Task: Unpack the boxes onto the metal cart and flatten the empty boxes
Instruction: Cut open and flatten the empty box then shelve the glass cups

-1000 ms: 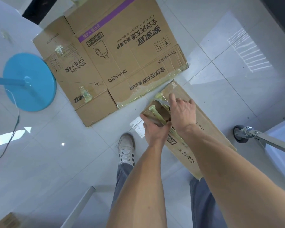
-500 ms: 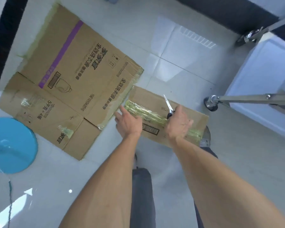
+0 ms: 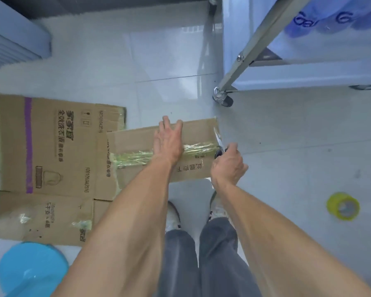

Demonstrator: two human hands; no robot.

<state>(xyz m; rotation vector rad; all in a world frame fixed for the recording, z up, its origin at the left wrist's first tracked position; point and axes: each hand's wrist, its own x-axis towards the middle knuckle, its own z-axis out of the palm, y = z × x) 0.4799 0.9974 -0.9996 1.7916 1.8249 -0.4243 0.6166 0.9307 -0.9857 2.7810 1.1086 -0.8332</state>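
Note:
A small flattened cardboard box (image 3: 133, 142) with a strip of yellowish tape lies on the white tiled floor in front of my feet. My left hand (image 3: 168, 142) presses flat on it with straight fingers. My right hand (image 3: 228, 166) grips a pair of scissors (image 3: 218, 140) at the box's right edge, blades pointing away from me. A larger flattened box (image 3: 49, 146) with a purple stripe lies to the left, partly under the small one. The metal cart (image 3: 255, 43) stands at the upper right with blue packages (image 3: 330, 18) on its shelf.
A cart caster wheel (image 3: 224, 99) sits just beyond the small box. A yellow tape roll (image 3: 343, 206) lies on the floor to the right. A blue round base (image 3: 30, 271) is at the lower left. My shoes (image 3: 174, 215) stand close behind the box.
The view swung right, bringing the cart overhead. The small box now lies flat across the larger one's edge. My left hand moved onto its middle; my right hand with the scissors moved to its right end.

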